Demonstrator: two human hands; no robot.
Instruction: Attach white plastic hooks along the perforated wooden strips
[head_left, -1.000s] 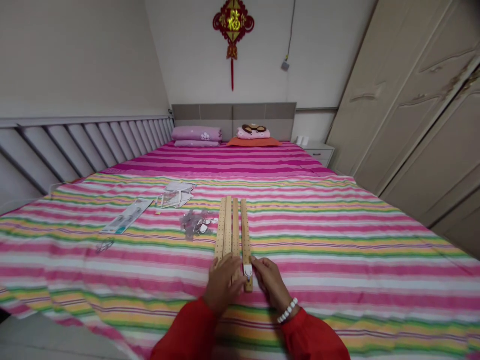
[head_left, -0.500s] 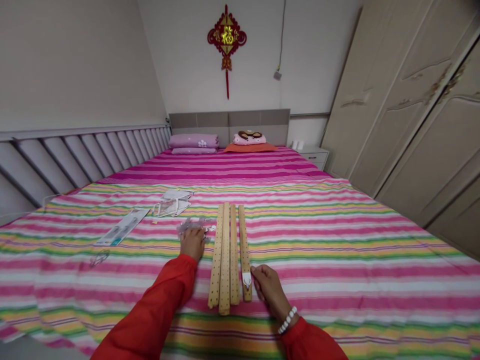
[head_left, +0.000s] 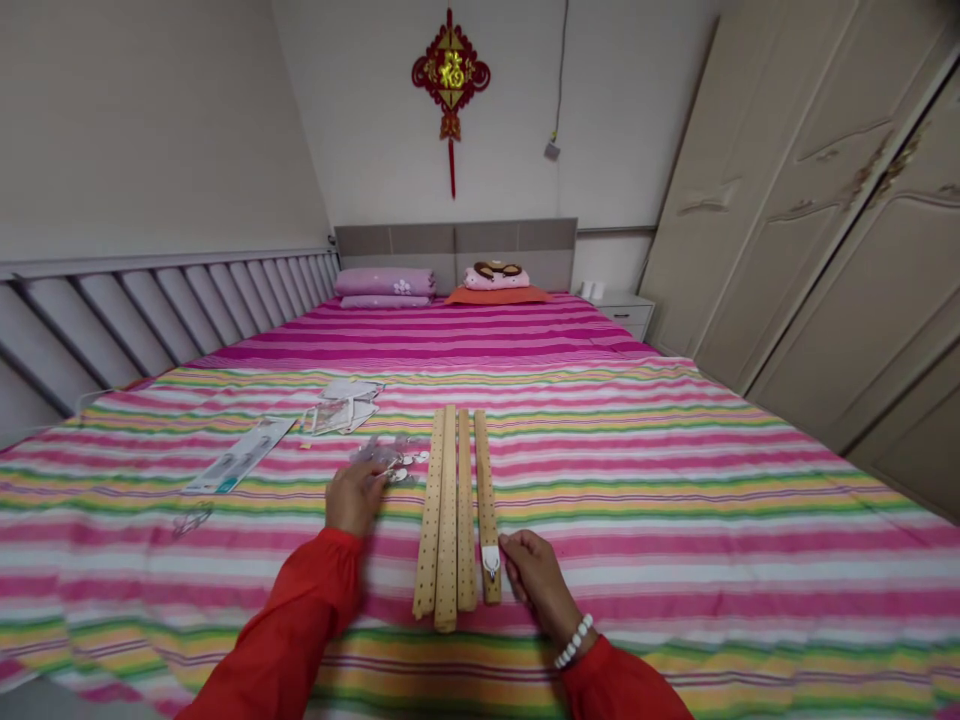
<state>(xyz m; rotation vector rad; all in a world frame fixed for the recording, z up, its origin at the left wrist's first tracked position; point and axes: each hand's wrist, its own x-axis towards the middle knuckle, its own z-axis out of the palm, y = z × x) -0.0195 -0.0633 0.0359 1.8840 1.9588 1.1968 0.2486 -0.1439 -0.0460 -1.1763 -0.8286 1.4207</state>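
My left hand is at the left side of a loose pile of small white hooks on clear backings. Its fingers are drawn together at a hook on the pile's near edge, partly hidden by the hand. Several long wooden strips, dotted with small holes, lie side by side, pointing away from me. Slightly apart on their right is another such wooden strip, with a white hook flat on its near end. My right hand is closed, thumb and forefinger pinched against that strip's right edge beside the hook.
Left of the pile are clear and white packaging pieces, a long packaging card and a small wiry bundle. Everything lies on a striped bed sheet. A railing borders the bed's left; a wardrobe stands right.
My left hand has drawn back leftward from over the hook pile, uncovering more of the hooks. My right hand stays at the right-hand strip.
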